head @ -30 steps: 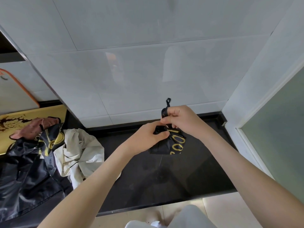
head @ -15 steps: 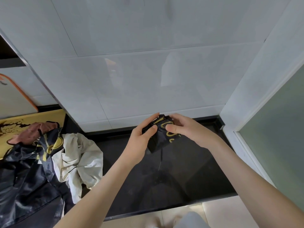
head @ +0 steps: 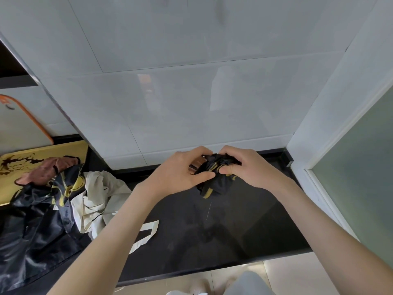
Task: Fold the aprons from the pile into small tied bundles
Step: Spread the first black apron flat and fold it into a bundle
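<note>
Above the black counter [head: 212,241], your left hand [head: 176,175] and right hand [head: 253,169] pinched the apron bundle [head: 217,185] between them, hanging toward six o'clock.

The 2 bare forearms reach over the counter's [head: 234,241] near edge and converge near its far edge. The left hand [head: 178,173] and right hand [head: 251,167] meet, thumbs almost tip to tip, fingers curled, pinching the black bundle [head: 214,185] between them.

Place: kitchen.
Landmark: black polished countertop [head: 234,235].
Behind it: glossy white wall tiles [head: 191,103].
Left of it: orange-rimmed chopping board [head: 19,126], leaning.
Right of it: frosted glass door [head: 361,177].
</note>
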Tool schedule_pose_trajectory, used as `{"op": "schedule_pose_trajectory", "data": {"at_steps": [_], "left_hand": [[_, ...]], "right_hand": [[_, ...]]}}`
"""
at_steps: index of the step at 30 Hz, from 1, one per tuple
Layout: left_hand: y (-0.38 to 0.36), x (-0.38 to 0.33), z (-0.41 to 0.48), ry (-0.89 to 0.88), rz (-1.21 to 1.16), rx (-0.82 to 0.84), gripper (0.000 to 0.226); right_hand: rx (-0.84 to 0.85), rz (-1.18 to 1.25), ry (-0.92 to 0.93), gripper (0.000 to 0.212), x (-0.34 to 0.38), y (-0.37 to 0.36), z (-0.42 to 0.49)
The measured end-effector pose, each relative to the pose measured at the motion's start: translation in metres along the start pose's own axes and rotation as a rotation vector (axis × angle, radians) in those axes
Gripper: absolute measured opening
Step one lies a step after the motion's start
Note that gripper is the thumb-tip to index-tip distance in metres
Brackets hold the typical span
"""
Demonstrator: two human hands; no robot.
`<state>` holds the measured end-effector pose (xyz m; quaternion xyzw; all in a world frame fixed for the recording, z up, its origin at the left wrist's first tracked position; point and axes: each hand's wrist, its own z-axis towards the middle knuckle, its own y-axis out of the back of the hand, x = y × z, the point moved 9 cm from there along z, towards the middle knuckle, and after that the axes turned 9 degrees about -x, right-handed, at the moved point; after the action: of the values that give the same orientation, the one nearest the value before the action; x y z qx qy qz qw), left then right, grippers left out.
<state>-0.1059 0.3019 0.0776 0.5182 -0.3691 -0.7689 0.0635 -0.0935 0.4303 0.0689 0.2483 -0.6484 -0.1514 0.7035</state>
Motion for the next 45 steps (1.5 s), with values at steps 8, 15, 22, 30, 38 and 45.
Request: {"op": "schedule_pose_trajectory", "data": {"at_steps": [8,15,22,30,38,45], "left_hand": [[0.004,0.003,0.005,0.116,-0.297,-0.073,0.024],[-0.004,-0.005,0.004,0.167,-0.443,-0.053,0.03],[-0.026,0.0,-0.01,0.427,-0.708,-0.011,0.031],[-0.012,-0.006,-0.001,0.378,-0.396,-0.25,0.031],[-0.028,-0.014,-0.005,0.353,-0.284,0.071,0.058],[-0.016,-0.015,0.002,0.198,-0.104,-0.199,0.025]], "right_hand": [[0.024,0.272,0.042,0.04,0.014,0.01,-0.008],[-0.034,0.643,0.035,0.029,0.014,0.015,-0.006],[-0.06,0.663,0.054,0.024,0.01,0.017,-0.003],[0.019,-0.068,0.065,0.027,0.018,-0.007,0.012],[-0.198,-0.307,0.129,0.037,0.024,-0.002,0.014],[-0.509,-0.125,0.096,0.038,0.009,0.019,0.015]]}}
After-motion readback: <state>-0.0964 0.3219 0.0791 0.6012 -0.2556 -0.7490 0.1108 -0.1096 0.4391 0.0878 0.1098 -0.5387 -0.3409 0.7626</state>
